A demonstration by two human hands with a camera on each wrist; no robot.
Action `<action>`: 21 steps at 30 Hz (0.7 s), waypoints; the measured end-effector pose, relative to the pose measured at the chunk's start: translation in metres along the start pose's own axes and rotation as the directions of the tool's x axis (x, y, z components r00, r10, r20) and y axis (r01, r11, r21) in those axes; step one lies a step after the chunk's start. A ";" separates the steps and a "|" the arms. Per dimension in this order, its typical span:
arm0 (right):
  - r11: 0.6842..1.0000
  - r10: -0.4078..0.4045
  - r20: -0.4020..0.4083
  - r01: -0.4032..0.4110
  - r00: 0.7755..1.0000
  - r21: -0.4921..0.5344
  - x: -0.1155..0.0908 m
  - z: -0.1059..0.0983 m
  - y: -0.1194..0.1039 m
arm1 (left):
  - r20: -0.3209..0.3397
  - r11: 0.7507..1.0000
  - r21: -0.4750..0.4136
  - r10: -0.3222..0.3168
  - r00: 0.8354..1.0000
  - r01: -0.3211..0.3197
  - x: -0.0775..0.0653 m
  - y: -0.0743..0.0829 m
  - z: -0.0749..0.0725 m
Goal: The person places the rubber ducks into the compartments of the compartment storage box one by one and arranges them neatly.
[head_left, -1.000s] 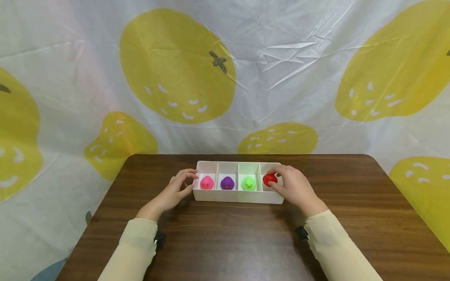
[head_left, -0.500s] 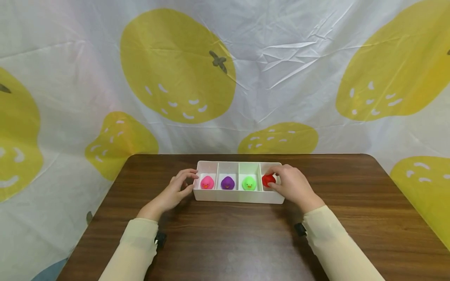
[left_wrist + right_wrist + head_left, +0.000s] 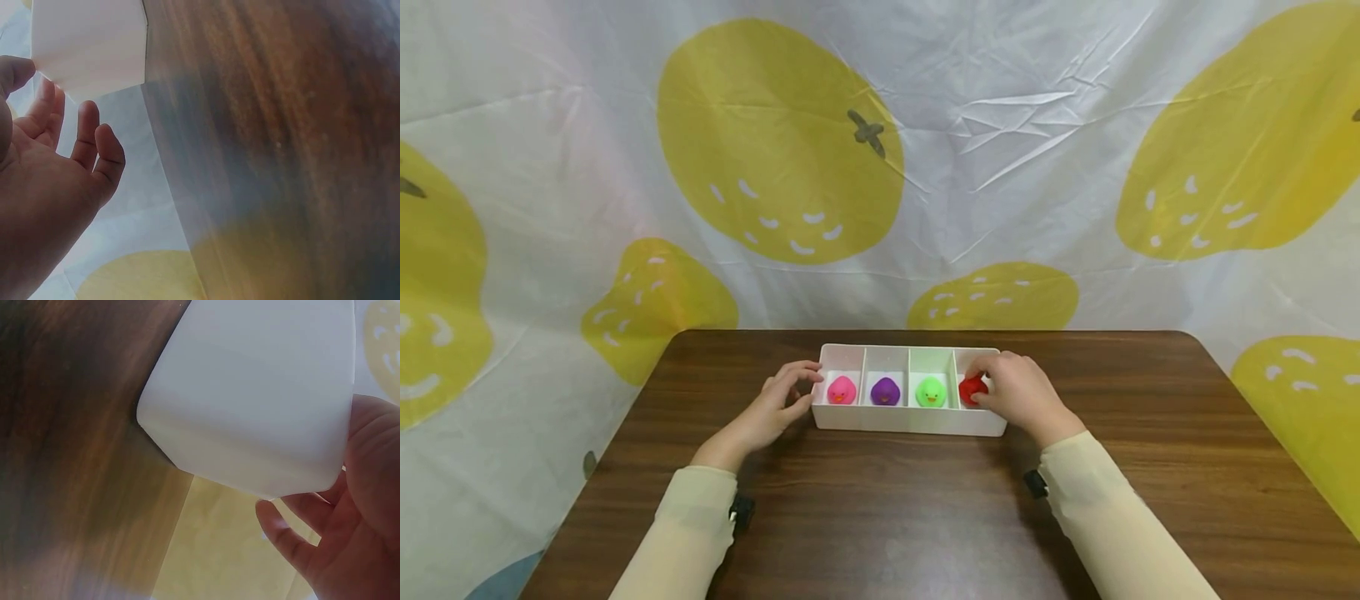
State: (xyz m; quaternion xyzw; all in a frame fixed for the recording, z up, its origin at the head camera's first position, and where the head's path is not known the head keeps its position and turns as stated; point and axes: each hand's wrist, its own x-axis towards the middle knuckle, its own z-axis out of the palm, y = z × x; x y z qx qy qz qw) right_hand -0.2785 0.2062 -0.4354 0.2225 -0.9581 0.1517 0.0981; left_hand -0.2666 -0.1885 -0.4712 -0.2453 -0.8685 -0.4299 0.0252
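On the table stands a long white divided box (image 3: 910, 422) with a row of compartments. From the left, toy ducks sit in it: a pink duck (image 3: 842, 390), a purple duck (image 3: 885, 392) and a light green duck (image 3: 931, 392). In the right end compartment my right hand (image 3: 1018, 392) pinches a red toy duck (image 3: 972, 389) between thumb and fingers, which partly hide it. My left hand (image 3: 778, 404) rests its relaxed fingertips at the box's left end. In the right wrist view the box's wall (image 3: 250, 381) hides the duck and the fingertips reaching inside.
The brown wooden table (image 3: 895, 508) has rounded far corners. Directly behind its far edge hangs a white curtain (image 3: 925, 208) printed with large yellow fruit. Both forearms, in pale sleeves (image 3: 685, 521), come in from the near side.
My right hand has shifted slightly left, and the red duck sits a little lower in its compartment. The left hand, the box and the other ducks have stayed put.
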 end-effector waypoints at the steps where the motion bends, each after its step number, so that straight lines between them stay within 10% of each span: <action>1: 1.000 0.002 0.006 -0.002 1.000 -0.003 0.000 -0.001 0.000 | 0.003 1.000 0.000 -0.004 1.000 0.004 0.000 0.000 0.000; 13: 0.998 0.036 0.083 -0.041 0.996 0.053 0.005 -0.001 0.000 | 0.001 1.000 0.022 -0.008 1.000 0.008 0.000 -0.001 -0.003; 21: 0.998 0.041 -0.058 -0.039 0.997 0.043 -0.006 0.004 -0.012 | -0.041 0.982 0.187 0.029 0.999 -0.021 -0.005 0.005 -0.005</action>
